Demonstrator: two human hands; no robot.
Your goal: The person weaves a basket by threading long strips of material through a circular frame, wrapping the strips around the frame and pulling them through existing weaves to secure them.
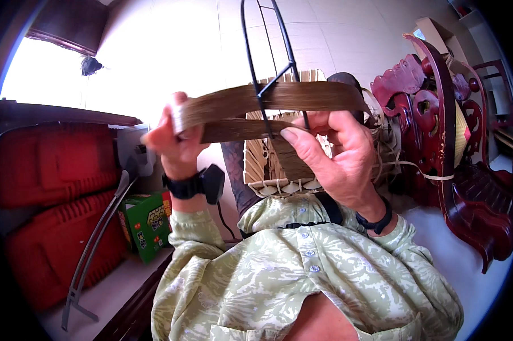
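Observation:
A flat, glossy brown hank of hair (228, 102) stretches across in front of me, its upper and lower runs crossing a black metal frame (287, 42). My left hand (174, 131) is closed round the hank's left end, where it folds back. With thumb and fingers, my right hand (336, 150) pinches the lower run beside the frame's right upright. A loose brown end (295, 162) hangs below that thumb. Under both hands a pale woven basket (267, 188) rests at my lap, with more brown strips inside; the hair hides part of it.
On the right stands a carved dark-red wooden chair (455, 142), with pale cords (407, 163) near it. At left are red plastic stools (57, 165), a green box (145, 224) and a grey curved metal piece (100, 236). A tiled floor (347, 34) lies beyond.

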